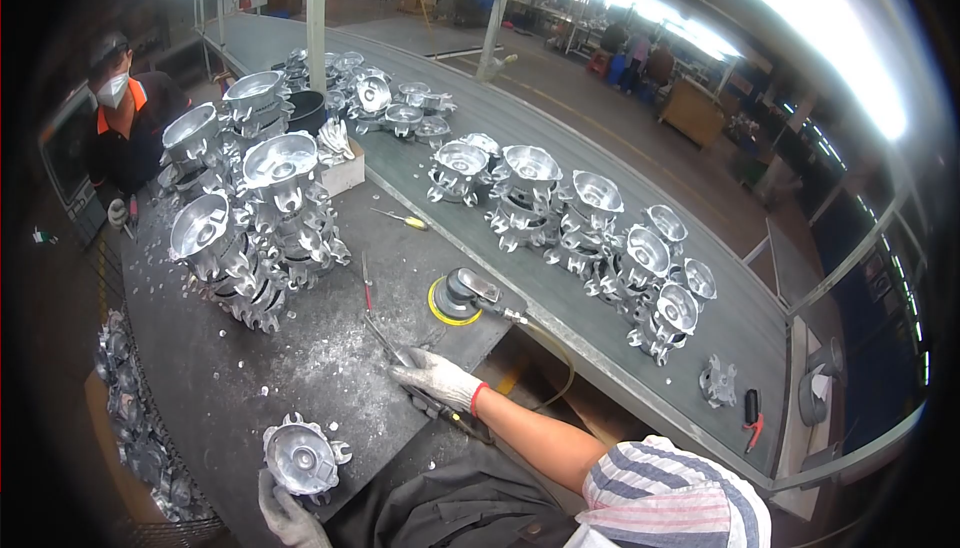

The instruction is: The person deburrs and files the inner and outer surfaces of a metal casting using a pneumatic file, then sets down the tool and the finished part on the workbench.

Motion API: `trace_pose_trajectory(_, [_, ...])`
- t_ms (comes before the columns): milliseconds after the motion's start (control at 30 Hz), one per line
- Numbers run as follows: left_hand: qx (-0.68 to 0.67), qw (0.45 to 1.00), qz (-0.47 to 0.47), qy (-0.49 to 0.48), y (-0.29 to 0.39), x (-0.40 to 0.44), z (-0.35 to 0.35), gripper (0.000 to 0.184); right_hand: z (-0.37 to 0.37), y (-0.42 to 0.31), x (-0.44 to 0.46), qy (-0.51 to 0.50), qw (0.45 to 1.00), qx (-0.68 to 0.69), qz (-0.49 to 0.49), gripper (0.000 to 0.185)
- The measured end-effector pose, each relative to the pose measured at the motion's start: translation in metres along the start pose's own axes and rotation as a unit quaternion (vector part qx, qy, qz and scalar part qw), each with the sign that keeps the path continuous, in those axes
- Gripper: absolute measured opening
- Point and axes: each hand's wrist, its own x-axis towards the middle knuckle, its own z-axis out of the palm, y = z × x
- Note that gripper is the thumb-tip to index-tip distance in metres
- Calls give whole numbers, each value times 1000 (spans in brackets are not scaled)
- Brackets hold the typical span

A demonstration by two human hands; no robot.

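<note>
A silver metal casting [301, 457] lies face up near the table's front left. My left hand [287, 514], in a pale glove, is at its lower edge with the fingers partly behind the part. My right hand [437, 378], gloved with a red cuff, is closed around the handle of a thin file [383, 336] over the dark table [200, 348]. A black air tool [440, 409] lies just below that hand. Beyond it sits a round sander [461, 295] with a yellow rim. Metal flakes are scattered around the file.
Tall stacks of castings [283, 173] stand at the back left. More castings [530, 173] line the conveyor [600, 323]. A screwdriver [402, 219] and a red-handled tool [752, 423] lie farther off. A masked co-worker [135, 113] is at the far left.
</note>
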Motion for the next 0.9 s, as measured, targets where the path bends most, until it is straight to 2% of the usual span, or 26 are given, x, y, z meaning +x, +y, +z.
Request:
trace_pose_trajectory(200, [5,1000,19,-19,-23,2,-2,35,2,-9,-7,8,1000,-7,5,45])
trace_pose_trajectory(333, [61,997,31,-31,-14,3,-4,33,1,-7,-8,1,1000,6,3,49])
trace_pose_trajectory(533, [46,998,39,-30,-13,2,-3,32,-1,5,1,1,1000,8,-9,56])
trace_pose_trajectory(900, [64,997,31,-30,-8,0,-3,32,1,-7,-7,3,1000,3,7,53])
